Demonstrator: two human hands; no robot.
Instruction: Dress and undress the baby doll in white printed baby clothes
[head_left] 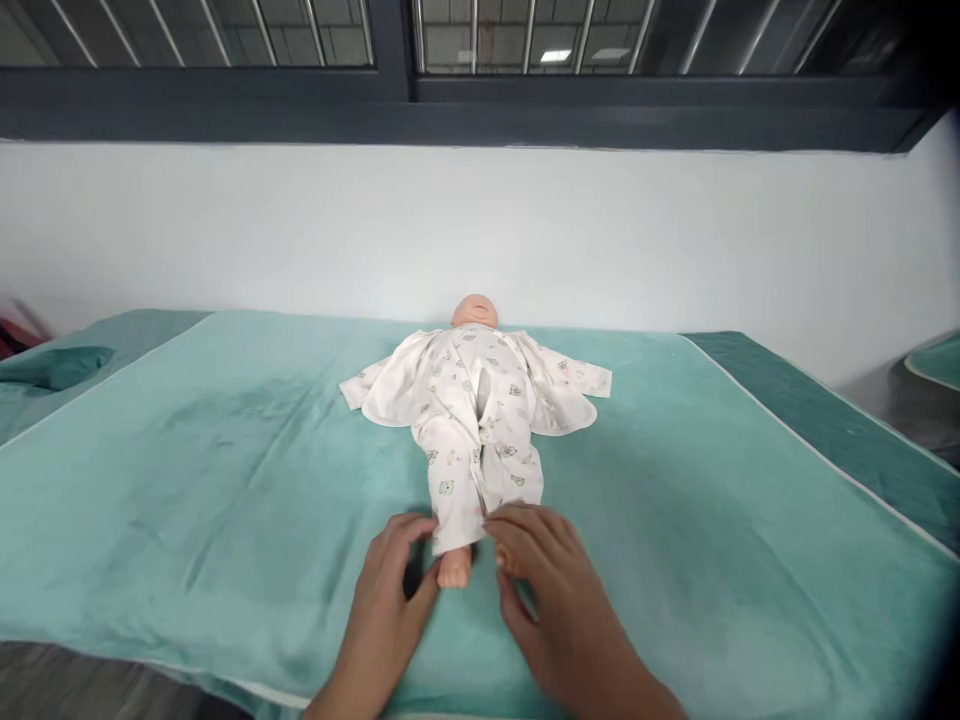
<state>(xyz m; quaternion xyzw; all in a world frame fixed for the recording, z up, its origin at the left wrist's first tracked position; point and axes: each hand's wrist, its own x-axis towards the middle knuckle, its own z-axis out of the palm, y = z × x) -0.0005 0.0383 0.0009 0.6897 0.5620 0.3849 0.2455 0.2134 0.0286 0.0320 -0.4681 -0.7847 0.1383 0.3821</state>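
Note:
A baby doll (pixel 475 311) lies on its back, its head toward the wall. It wears a white printed baby top (pixel 566 375), spread out at the sides, and matching baby trousers (pixel 450 470). At the cuff of the trouser leg on the left, my left hand (pixel 394 580) has its curved fingers and thumb on the outer edge, beside the doll's bare foot (pixel 454 568). My right hand (pixel 551 585) has its bent fingertips on the inner edge of that cuff. It covers the lower end of the other leg.
The doll lies on a green padded cover (pixel 247 460) with pale piping. Behind it stands a white wall (pixel 480 225) below a dark window frame (pixel 480 115) with metal bars. Darker green fabric (pixel 817 410) runs along the right side, and a folded green piece (pixel 56 367) lies far left.

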